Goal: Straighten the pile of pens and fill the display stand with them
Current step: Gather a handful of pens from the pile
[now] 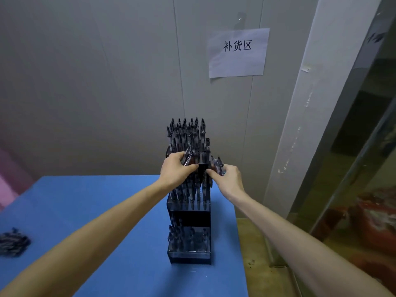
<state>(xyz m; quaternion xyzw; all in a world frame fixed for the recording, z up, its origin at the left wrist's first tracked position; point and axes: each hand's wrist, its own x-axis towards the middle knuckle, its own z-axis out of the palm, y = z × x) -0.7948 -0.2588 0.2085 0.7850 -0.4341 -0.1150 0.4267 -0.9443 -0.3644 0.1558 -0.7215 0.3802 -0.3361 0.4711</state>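
A dark tiered display stand stands near the right edge of the blue table. Dark pens fill its top tier, and more stand in the middle and lower tiers. My left hand grips a few pens at the left of the middle tier. My right hand holds a small bunch of pens at the stand's right side. Both hands almost meet in front of the stand. A loose pile of dark pens lies at the table's left edge.
A grey wall rises behind the table with a paper sign taped to it. A white pillar and a glass panel stand on the right. The table's right edge drops to a tan floor.
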